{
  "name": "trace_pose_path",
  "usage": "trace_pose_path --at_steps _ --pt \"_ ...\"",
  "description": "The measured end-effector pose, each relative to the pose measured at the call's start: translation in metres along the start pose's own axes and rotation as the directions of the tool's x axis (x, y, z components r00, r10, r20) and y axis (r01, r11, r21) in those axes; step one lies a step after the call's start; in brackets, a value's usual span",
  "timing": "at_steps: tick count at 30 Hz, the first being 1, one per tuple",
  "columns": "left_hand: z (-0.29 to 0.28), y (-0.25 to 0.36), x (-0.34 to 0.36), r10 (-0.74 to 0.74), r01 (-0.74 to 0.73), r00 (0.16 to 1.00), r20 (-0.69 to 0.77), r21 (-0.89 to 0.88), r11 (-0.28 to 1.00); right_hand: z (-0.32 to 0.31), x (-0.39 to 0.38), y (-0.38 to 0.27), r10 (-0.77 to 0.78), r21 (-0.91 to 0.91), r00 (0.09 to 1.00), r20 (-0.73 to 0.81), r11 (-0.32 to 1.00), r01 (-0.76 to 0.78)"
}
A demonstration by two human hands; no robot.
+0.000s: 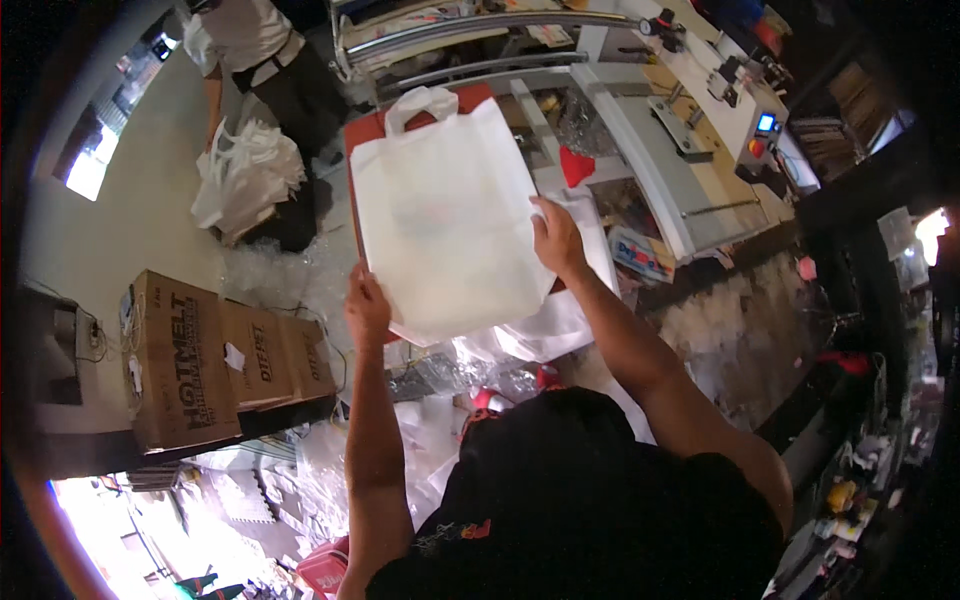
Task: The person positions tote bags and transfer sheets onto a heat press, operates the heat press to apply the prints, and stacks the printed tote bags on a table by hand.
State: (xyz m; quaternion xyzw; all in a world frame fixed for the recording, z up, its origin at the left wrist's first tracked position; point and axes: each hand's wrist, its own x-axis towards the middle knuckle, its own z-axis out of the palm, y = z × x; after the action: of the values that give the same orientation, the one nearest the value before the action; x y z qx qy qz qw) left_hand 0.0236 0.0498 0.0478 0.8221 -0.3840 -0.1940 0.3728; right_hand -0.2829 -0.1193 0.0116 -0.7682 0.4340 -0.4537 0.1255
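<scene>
A white carrier bag [445, 225] lies spread flat on a red board [478, 96], its loop handle [421, 102] pointing away from me. The board's red shows past the bag at the far end and along the left side. My left hand [368, 308] is closed at the bag's lower left edge, fingertips against the material. At the right edge, about halfway along, my right hand [557, 240] pinches the bag's side. More white material [560, 325] hangs below and to the right of the board.
Brown cardboard boxes [185, 360] stand at the left. Beyond them, another person [270, 60] is beside a heap of white bags [250, 178]. A machine with a control box [762, 135] and metal rails [490, 28] occupies the far right. Crumpled clear plastic [420, 440] covers the floor near me.
</scene>
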Motion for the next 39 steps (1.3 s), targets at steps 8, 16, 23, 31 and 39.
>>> trace_pose_path --at_steps 8,16,23,31,39 --pt "0.023 -0.035 0.011 0.112 -0.099 0.989 -0.096 0.129 0.987 -0.123 0.032 0.015 0.199 0.404 0.970 0.142 0.883 -0.240" --pt "0.011 -0.037 0.019 -0.225 0.224 0.971 0.077 0.032 0.974 -0.224 0.043 -0.036 0.321 0.357 0.925 0.205 0.855 -0.376" --pt "0.012 -0.039 0.022 -0.146 0.170 0.983 0.113 -0.248 0.954 -0.304 0.067 -0.059 0.305 0.258 0.952 -0.037 0.923 -0.286" --pt "-0.107 -0.018 -0.015 0.029 0.041 0.989 0.147 -0.454 0.890 -0.299 0.254 -0.148 0.016 0.155 0.995 -0.099 0.988 0.000" --pt "-0.249 -0.075 -0.174 -0.327 0.153 0.915 -0.238 -0.545 0.825 -0.218 0.403 -0.243 -0.250 0.445 0.956 -0.151 0.847 0.291"
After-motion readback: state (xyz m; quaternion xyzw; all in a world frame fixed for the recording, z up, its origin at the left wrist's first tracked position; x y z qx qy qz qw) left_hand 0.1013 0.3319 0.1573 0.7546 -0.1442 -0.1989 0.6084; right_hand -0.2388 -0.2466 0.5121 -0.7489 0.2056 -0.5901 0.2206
